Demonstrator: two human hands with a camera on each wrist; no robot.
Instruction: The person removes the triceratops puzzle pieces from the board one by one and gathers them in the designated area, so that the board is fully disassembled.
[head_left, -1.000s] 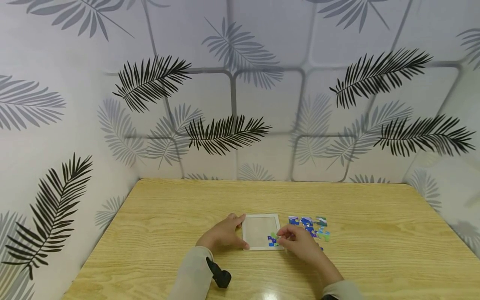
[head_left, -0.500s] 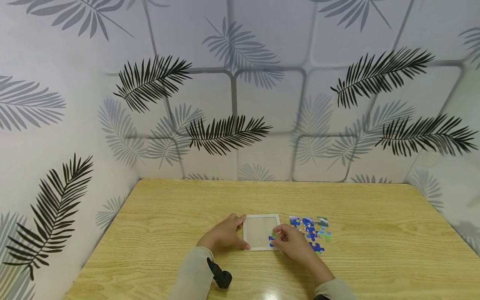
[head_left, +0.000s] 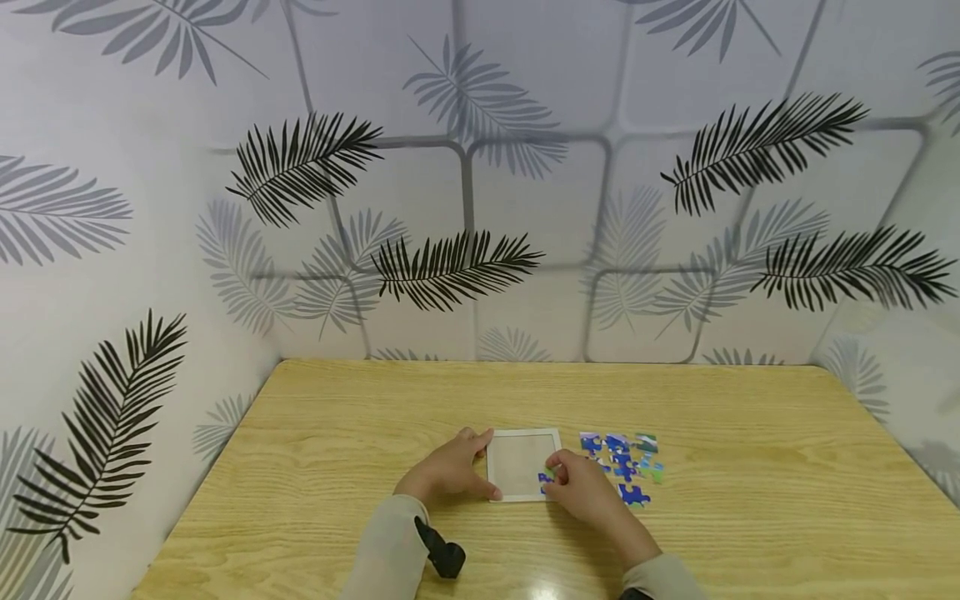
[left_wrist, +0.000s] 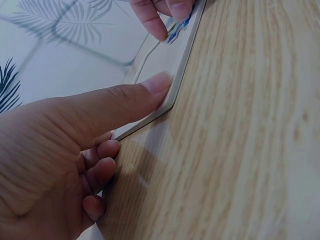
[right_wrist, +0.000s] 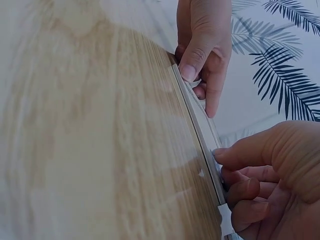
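Observation:
A square puzzle tray [head_left: 522, 432] with a pale rim lies on the table. My left hand [head_left: 450, 468] holds it along the left side, thumb on the near corner and a finger at the far one. In the left wrist view, the thumb [left_wrist: 125, 102] presses on the rim while the other fingers curl beside the tray edge. Over the tray's near right corner, my right hand [head_left: 588, 490] pinches a puzzle piece, mostly hidden by the fingertips. Beside those fingers, blue and green puzzle pieces [head_left: 543, 478] show in that corner.
Several loose jigsaw pieces [head_left: 621, 457], mostly blue with some green, lie on the wooden table [head_left: 360, 417] to the right of the tray, close to my right hand. A leaf-patterned wall [head_left: 525, 317] stands behind the table.
My right hand has shifted slightly left over the tray's near right corner, uncovering more loose pieces behind it. My left hand and the tray stay in place.

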